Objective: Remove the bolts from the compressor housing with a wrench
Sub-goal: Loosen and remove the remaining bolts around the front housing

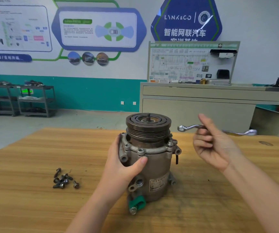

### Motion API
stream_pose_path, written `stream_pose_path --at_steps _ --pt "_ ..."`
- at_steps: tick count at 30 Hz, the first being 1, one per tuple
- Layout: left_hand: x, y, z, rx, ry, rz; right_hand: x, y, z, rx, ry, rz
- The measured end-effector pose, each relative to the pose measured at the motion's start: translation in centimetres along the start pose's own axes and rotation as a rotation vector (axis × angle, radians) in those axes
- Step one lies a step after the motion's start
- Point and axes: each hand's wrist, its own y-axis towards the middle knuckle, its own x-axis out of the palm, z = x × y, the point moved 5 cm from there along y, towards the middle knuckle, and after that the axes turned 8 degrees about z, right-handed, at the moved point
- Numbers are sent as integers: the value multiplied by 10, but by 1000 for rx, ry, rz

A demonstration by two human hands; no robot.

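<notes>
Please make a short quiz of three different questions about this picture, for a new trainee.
1. True or false: the wrench sits on a bolt right now.
2. Which hand steadies the compressor? A) left hand B) right hand
3. Fill in: the removed bolts lie on the ____, to the compressor's left in the picture.

Key: 1 false, it is held in the air beside the pulley. 2 A. 3 table.

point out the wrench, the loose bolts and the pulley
wrench (pixel 188 127), head view, on its bent shank
loose bolts (pixel 63 180), head view, middle of the pile
pulley (pixel 148 125), head view, on its top face
</notes>
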Motion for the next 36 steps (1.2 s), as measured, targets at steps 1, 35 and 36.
stream_pose_path --at_steps 1,35,36 --pt "0 0 0 1 -6 2 -3 -5 -5 -126 -85 49" --pt "-9 13 18 23 258 -171 2 -23 1 56 -374 -59" --pt "-9 15 20 9 274 -198 2 -17 2 170 -366 -83"
